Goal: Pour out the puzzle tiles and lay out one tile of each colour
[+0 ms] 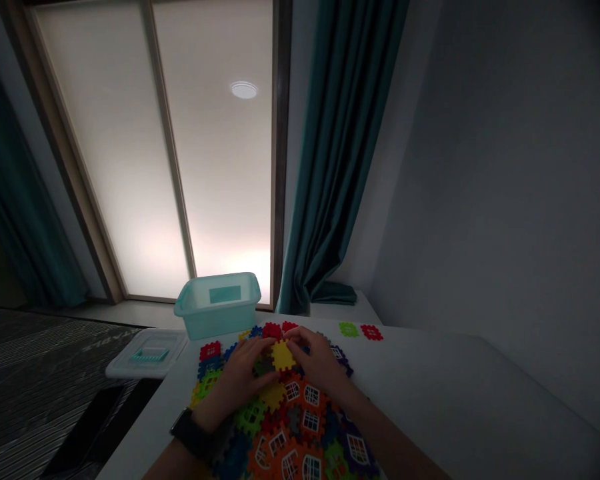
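Between my two hands is a yellow notched building tile [283, 356], held above a spread of colourful interlocking tiles [290, 420]. My left hand [243, 370], with a dark watch on its wrist, grips the tile's left side between thumb and fingers. The fingers of my right hand [316, 358] close on its upper right edge. Under and around them lie orange tiles with white window grids [311, 421], along with green, blue, red and purple ones. Another yellow tile [273, 396] lies just below the held one. My hands and forearms hide part of the spread.
A teal plastic bin [217, 313] stands at the table's back left, with a translucent lid [147, 353] beside it. A green tile [349, 329] and a red tile [371, 332] lie apart at the back of the white table [430, 393]. Curtains [335, 167] hang behind.
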Available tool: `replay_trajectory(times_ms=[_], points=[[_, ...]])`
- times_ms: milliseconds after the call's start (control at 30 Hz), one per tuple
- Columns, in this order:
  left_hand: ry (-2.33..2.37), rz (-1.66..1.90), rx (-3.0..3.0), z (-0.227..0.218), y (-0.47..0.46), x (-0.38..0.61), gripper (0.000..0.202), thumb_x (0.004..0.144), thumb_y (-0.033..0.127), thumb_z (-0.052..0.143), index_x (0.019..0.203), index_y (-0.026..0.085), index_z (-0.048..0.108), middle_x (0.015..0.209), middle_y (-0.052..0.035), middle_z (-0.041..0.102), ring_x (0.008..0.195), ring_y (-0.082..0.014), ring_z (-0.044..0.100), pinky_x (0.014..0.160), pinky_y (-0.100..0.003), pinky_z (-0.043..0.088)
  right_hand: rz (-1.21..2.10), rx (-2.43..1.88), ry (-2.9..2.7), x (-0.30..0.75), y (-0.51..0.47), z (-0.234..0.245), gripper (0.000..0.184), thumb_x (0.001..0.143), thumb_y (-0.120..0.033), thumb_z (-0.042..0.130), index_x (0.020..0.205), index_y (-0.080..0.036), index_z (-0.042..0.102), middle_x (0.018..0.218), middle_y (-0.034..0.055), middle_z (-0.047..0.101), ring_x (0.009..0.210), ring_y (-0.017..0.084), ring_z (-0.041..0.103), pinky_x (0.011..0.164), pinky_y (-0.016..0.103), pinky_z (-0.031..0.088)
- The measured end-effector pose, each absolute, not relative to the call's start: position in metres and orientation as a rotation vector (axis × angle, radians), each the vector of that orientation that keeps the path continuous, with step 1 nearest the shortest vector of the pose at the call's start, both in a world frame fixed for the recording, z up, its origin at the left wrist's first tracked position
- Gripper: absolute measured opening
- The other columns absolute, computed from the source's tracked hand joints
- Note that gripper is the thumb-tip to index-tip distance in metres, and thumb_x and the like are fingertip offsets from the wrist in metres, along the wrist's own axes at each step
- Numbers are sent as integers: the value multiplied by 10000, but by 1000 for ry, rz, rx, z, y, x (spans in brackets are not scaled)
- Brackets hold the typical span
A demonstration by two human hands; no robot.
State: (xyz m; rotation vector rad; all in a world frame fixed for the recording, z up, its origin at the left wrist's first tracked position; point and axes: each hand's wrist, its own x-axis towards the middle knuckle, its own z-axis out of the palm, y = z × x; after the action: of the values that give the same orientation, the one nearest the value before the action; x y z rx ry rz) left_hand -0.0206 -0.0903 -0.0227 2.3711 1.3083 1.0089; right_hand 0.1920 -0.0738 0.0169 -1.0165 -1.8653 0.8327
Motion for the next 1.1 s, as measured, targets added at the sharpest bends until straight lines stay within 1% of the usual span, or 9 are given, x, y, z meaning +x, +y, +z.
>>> replay_trajectory(times_ms=[200, 300, 333, 400, 500, 567, 700, 867, 1100], points=[[1325, 1045, 2495, -25, -89, -21, 467, 839, 311, 719, 1277, 271, 561, 1275, -97, 594, 1179, -317, 563, 1003, -469, 494, 901, -1015, -1840, 194, -73, 8, 194, 953, -334, 511, 998, -206, 649, 915, 40, 692, 855, 210, 672, 787, 353, 550], [1329, 1104, 2501, -25, -90, -20, 468, 815, 251, 694, 1262, 249, 555, 1288, -111, 571, 1195, -317, 553, 1007, -457, 500, 764, -1016, -1981, 200, -77, 6, 230, 966, -301, 495, 1125, -216, 638, 1061, 65, 686, 991, 226, 664, 880, 382, 547], [1337, 1120, 2501, -25, -90, -20, 471, 803, 239, 690, 1255, 243, 555, 1288, -115, 566, 1194, -319, 553, 1005, -455, 503, 675, -1001, -2062, 203, -79, 6, 264, 959, -288, 515, 1194, -228, 618, 1149, 74, 671, 1079, 237, 640, 946, 404, 527], [1353, 1137, 2511, -25, -90, -21, 474, 784, 232, 687, 1241, 235, 559, 1282, -120, 562, 1180, -326, 558, 997, -458, 507, 496, -954, -2226, 210, -81, 5, 415, 925, -272, 593, 1337, -256, 540, 1314, 85, 608, 1238, 260, 562, 1064, 450, 461], [1358, 1144, 2552, -24, -91, -21, 497, 760, 228, 694, 1239, 236, 560, 1269, -120, 567, 1163, -332, 564, 985, -465, 514, 335, -926, -2364, 217, -81, 2, 626, 874, -246, 686, 1443, -276, 428, 1411, 89, 544, 1320, 281, 497, 1113, 487, 427], [1345, 1171, 2587, -25, -92, -20, 518, 741, 209, 697, 1239, 235, 553, 1258, -118, 574, 1149, -328, 569, 974, -471, 519, 272, -932, -2394, 218, -79, 1, 654, 844, -205, 724, 1427, -273, 437, 1399, 88, 548, 1306, 284, 508, 1095, 487, 451], [1294, 1230, 2633, -29, -93, -18, 529, 711, 168, 695, 1215, 221, 544, 1234, -114, 584, 1132, -316, 572, 961, -475, 522, 204, -909, -2429, 219, -76, 1, 632, 793, -154, 784, 1348, -261, 500, 1339, 76, 583, 1251, 277, 545, 1053, 461, 496], [1275, 1206, 2648, -31, -93, -18, 502, 713, 161, 696, 1189, 216, 547, 1238, -120, 578, 1147, -319, 555, 952, -468, 519, 154, -934, -2434, 221, -75, 1, 620, 760, -189, 830, 1305, -254, 543, 1304, 78, 596, 1212, 293, 571, 1014, 472, 523], [1287, 1170, 2638, -27, -95, -17, 483, 726, 176, 694, 1186, 211, 552, 1237, -119, 585, 1147, -322, 557, 948, -466, 510, 163, -930, -2431, 224, -76, 3, 582, 779, -227, 821, 1293, -275, 553, 1285, 69, 599, 1190, 281, 587, 962, 429, 547]])
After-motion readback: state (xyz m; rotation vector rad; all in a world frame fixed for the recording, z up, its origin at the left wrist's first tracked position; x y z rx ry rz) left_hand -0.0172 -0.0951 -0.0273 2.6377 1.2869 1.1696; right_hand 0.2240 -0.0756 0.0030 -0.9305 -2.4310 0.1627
